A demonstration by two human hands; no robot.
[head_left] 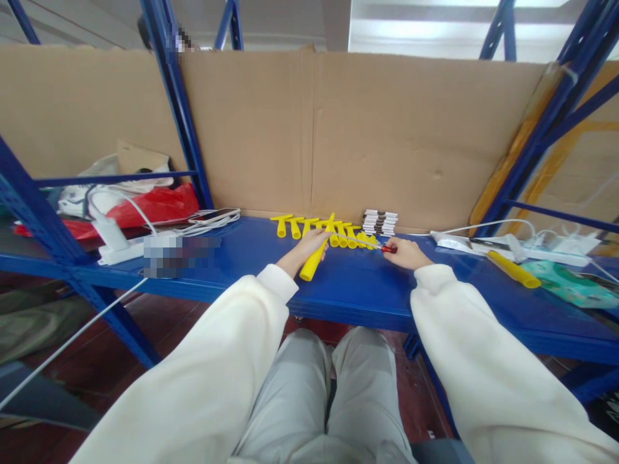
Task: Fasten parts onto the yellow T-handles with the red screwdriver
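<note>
My left hand is closed around a yellow plastic handle, its thick tube end tilted down toward me and its thin end pointing away. In my closed right hand is a screwdriver with a red grip. Its long thin metal shaft runs left to the upper part of the held handle; whether the tip touches a screw is too small to tell. Just behind my hands, several similar T-shaped yellow handles lie in a row. A stack of small white pieces with dark middles stands behind my right hand.
The blue shelf has a cardboard wall behind it. On the left are a white power strip, cables, a phone and a red bag. To the right lie another yellow handle, a teal packet and more cables.
</note>
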